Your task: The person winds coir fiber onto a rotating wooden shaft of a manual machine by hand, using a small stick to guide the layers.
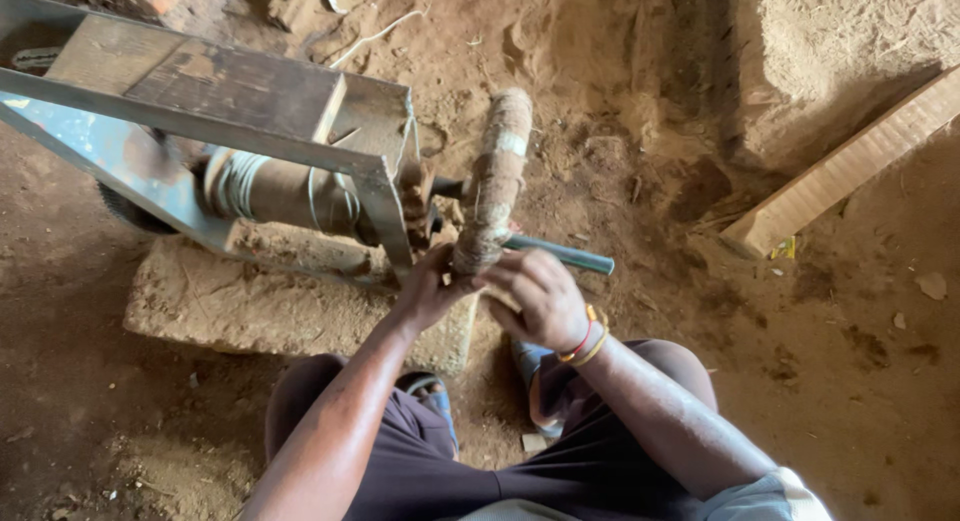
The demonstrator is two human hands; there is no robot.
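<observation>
Head view: spool (493, 181) stands upright on frame (370, 171), directly ahead of both hands. Left hand (428, 291) and right hand (540, 299) close on its lower end; right sits slightly nearer.

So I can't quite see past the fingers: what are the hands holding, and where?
Both the left hand and right hand grip the fibre-wrapped wheel at its lower rim.

A rough, dirt-floored workshop. A hand-built metal frame (200, 131) with a spindle stands on bare earth floor (850, 381). A stone block (250, 306) and wooden plank (850, 166) lie nearby.
</observation>
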